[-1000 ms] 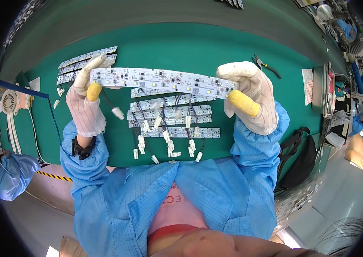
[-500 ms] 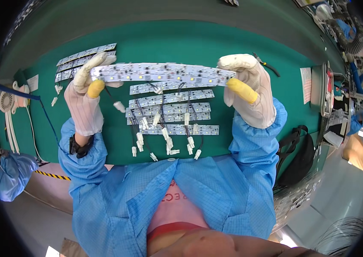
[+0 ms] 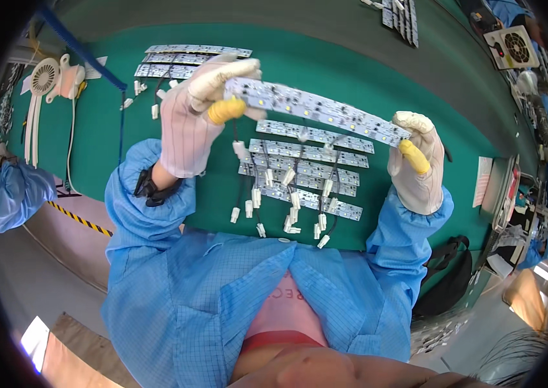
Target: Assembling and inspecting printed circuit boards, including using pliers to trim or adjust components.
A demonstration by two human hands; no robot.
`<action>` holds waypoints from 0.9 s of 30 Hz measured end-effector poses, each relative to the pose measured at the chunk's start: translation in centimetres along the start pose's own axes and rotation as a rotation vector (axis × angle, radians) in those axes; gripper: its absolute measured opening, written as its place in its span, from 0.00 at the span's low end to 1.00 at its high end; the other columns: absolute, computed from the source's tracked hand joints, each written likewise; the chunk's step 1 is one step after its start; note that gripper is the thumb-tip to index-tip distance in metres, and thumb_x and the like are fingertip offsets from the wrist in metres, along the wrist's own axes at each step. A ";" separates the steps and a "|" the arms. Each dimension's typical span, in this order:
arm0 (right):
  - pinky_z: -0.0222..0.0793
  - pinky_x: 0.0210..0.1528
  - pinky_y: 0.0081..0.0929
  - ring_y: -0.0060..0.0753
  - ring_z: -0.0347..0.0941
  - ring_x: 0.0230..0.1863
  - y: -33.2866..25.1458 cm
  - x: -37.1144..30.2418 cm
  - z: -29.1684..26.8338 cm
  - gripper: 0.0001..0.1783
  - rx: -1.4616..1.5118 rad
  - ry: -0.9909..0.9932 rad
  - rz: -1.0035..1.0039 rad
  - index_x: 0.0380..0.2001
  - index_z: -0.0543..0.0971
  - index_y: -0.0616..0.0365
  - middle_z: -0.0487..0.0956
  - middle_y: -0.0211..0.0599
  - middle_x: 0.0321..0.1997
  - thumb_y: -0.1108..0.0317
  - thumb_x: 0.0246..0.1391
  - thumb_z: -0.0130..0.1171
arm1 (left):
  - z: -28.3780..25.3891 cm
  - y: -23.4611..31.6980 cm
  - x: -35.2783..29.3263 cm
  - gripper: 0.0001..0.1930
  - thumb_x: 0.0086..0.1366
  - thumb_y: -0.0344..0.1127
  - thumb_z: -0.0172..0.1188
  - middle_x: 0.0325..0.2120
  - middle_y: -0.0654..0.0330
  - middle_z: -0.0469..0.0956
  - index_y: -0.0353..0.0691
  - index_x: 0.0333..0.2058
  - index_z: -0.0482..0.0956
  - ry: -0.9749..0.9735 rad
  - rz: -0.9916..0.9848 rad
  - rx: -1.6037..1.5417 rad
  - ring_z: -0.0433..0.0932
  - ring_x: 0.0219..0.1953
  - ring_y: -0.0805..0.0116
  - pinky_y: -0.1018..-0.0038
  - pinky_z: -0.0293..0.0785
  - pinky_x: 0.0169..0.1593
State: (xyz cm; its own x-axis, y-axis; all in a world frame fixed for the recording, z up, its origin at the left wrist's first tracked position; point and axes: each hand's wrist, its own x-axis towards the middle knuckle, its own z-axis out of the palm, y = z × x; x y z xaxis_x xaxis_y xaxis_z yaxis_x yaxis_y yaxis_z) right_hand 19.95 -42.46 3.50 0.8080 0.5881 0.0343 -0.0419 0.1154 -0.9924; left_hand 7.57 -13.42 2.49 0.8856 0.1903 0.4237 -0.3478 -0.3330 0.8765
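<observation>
Both hands wear white gloves with yellow thumb covers and hold one long white LED circuit board (image 3: 316, 110) above the green mat. My left hand (image 3: 199, 107) pinches its left end between thumb and fingers. The lower right end is gripped by my right hand (image 3: 419, 155). Small LEDs and dark components dot the face of this board, which slopes down to the right. Below it lies a group of similar LED boards (image 3: 313, 152) in rows. Dark wires with white plug connectors (image 3: 293, 200) trail from them toward me.
More LED boards (image 3: 177, 58) lie at the far left of the green mat (image 3: 326, 61), and others (image 3: 402, 19) sit at the far edge. A white fan (image 3: 44, 76) stands at left. A black bag (image 3: 449, 278) rests at right. Another person's blue sleeve (image 3: 18, 194) shows at left.
The view has shifted, and things on the mat appear farther right. The held board now tilts down toward its right end, where it was nearly level. Both hands keep their hold.
</observation>
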 end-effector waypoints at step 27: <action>0.67 0.26 0.16 0.20 0.72 0.24 -1.4 -0.9 0.6 0.25 0.042 -0.222 0.001 0.51 0.69 0.68 0.77 0.48 0.44 0.64 0.53 0.58 | 0.7 0.1 1.1 0.17 0.67 0.32 0.49 0.31 0.59 0.82 0.36 0.54 0.71 0.052 -0.332 0.289 0.74 0.35 0.79 0.85 0.65 0.41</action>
State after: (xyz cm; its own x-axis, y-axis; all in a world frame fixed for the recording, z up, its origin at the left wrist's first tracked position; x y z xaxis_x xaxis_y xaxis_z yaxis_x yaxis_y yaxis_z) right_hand 18.94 -42.60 4.89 0.6593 0.7492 0.0628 -0.0710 0.1452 -0.9869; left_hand 8.76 -13.88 2.86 0.9157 0.3739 0.1472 0.0600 -0.4892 0.8701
